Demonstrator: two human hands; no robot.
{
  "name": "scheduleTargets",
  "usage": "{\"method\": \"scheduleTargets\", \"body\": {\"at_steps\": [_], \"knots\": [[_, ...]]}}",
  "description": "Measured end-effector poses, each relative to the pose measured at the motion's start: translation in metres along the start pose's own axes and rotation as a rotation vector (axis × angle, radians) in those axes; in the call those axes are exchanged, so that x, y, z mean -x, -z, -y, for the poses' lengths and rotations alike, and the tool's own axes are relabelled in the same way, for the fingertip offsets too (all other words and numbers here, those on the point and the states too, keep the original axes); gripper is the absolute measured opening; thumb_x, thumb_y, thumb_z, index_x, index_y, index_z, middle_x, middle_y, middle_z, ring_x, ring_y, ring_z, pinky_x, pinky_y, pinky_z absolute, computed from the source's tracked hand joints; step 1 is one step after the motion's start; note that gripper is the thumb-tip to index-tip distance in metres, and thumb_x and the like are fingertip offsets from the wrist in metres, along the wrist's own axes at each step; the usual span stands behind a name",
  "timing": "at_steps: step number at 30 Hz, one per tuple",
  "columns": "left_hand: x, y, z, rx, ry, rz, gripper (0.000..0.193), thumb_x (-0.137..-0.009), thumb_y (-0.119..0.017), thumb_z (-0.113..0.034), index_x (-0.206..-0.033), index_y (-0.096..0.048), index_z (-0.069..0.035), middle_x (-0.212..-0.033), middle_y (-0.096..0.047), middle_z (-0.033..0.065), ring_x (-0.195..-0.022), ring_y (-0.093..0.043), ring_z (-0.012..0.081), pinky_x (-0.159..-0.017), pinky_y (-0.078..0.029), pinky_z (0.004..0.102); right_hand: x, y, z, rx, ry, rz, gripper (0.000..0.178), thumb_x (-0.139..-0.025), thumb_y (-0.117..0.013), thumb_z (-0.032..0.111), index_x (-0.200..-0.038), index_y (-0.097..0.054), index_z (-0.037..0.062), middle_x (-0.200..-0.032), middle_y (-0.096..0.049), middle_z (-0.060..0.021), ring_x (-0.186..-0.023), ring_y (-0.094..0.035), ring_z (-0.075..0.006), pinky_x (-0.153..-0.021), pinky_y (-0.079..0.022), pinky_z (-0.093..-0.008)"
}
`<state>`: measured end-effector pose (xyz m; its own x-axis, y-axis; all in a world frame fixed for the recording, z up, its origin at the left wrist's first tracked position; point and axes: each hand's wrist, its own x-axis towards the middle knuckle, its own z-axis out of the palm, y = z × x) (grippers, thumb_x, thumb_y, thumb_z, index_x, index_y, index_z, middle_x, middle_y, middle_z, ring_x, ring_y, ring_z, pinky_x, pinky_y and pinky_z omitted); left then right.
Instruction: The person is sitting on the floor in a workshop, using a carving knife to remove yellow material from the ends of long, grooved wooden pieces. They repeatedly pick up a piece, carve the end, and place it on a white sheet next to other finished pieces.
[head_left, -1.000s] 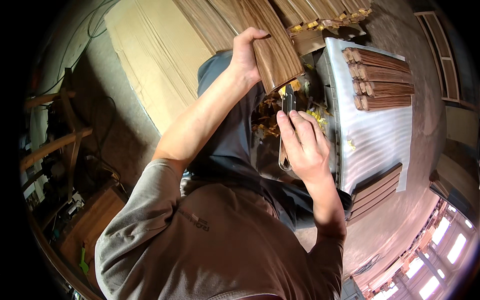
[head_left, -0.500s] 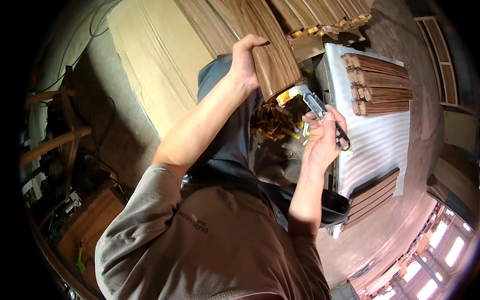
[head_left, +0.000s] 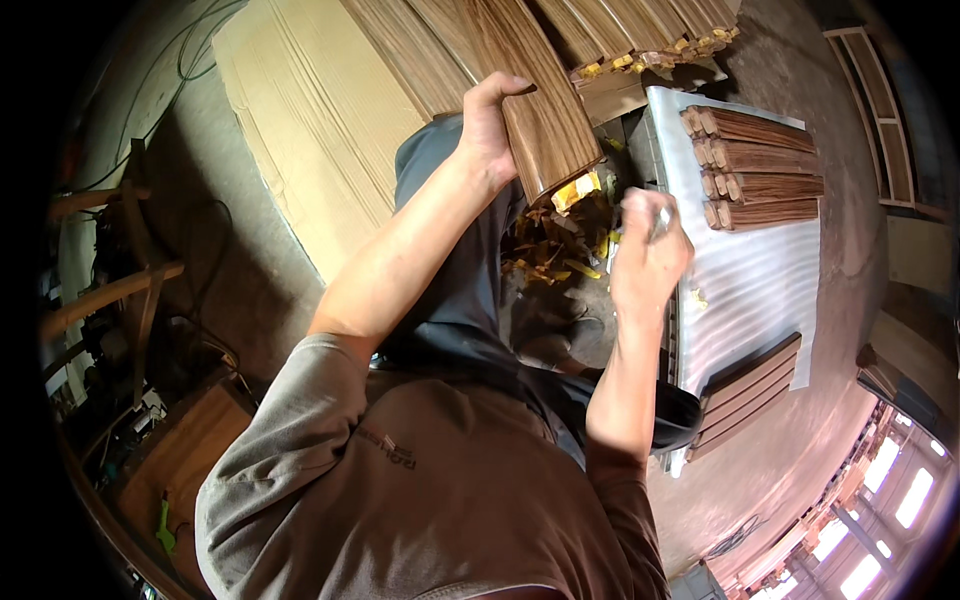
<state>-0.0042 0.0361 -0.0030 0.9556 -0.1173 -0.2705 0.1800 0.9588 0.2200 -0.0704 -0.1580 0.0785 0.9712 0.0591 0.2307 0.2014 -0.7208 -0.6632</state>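
Note:
A brown wood-grain plank (head_left: 540, 100) lies tilted across my raised knee, its near end pointing at me. My left hand (head_left: 490, 130) is closed round the plank's left edge, thumb on top. From the plank's near end hangs a piece of yellow tape or film (head_left: 576, 192). To the right of that end, apart from it, my right hand (head_left: 650, 255) is closed in a blurred fist. A bit of the utility knife (head_left: 661, 220) glints between its fingers; the rest is hidden by the hand. Yellow and brown scraps (head_left: 550, 245) litter the floor under the plank end.
More planks (head_left: 640, 30) with yellow-wrapped ends lie at the far side. Cardboard (head_left: 300, 120) spreads on the left. On the right, a table covered with white foam sheet (head_left: 745, 270) bears bundled wood strips (head_left: 760, 170) and dark slats (head_left: 745, 400). A wooden frame (head_left: 130, 280) stands far left.
My right hand has drawn the knife away from the plank end and turned, so its blade and body no longer show. The left hand and plank stay nearly still.

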Motion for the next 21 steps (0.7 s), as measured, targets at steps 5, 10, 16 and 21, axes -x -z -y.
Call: {"method": "scheduleTargets", "body": {"at_steps": [5,10,16,21], "knots": [[0.005,-0.005,-0.001,-0.023,-0.003,-0.022,0.052,-0.081,-0.056,-0.028,-0.121,-0.055,0.005,-0.108,-0.065,0.0208,-0.099,-0.064,0.0327,-0.091,-0.053,0.048,-0.012,-0.013,0.008,0.015,-0.051,0.143,0.034,-0.081,-0.082,0.03,-0.08,-0.066,0.0003,-0.064,-0.064,-0.0129,-0.058,-0.065,-0.0265,-0.057,-0.05,-0.0365],[0.005,-0.003,-0.001,-0.066,-0.022,-0.049,0.052,-0.081,-0.056,-0.027,-0.121,-0.056,0.005,-0.108,-0.066,0.0207,-0.099,-0.064,0.0328,-0.091,-0.053,0.0476,-0.019,-0.019,0.0,0.104,0.226,0.099,0.013,-0.081,-0.072,0.013,-0.079,-0.065,0.002,-0.063,-0.062,-0.0158,-0.06,-0.064,-0.0357,-0.058,-0.049,-0.0433],[0.001,-0.001,-0.002,-0.025,-0.026,0.019,0.065,-0.076,-0.06,-0.026,-0.131,-0.05,0.007,-0.12,-0.063,0.0253,-0.111,-0.063,0.0373,-0.102,-0.049,0.0522,-0.021,-0.023,-0.013,-0.058,0.038,0.058,0.017,-0.083,-0.072,0.012,-0.075,-0.063,-0.0002,-0.058,-0.058,-0.0123,-0.052,-0.058,-0.0258,-0.054,-0.046,-0.0378],[-0.003,0.006,-0.001,0.009,-0.006,0.101,0.069,-0.073,-0.06,-0.028,-0.131,-0.05,0.008,-0.121,-0.062,0.0261,-0.111,-0.062,0.0394,-0.103,-0.048,0.0531,-0.008,-0.034,-0.036,-0.302,-0.128,0.135,0.023,-0.086,-0.065,0.008,-0.067,-0.055,-0.0001,-0.053,-0.046,-0.0056,-0.05,-0.041,-0.0106,-0.05,-0.038,-0.032]]}}
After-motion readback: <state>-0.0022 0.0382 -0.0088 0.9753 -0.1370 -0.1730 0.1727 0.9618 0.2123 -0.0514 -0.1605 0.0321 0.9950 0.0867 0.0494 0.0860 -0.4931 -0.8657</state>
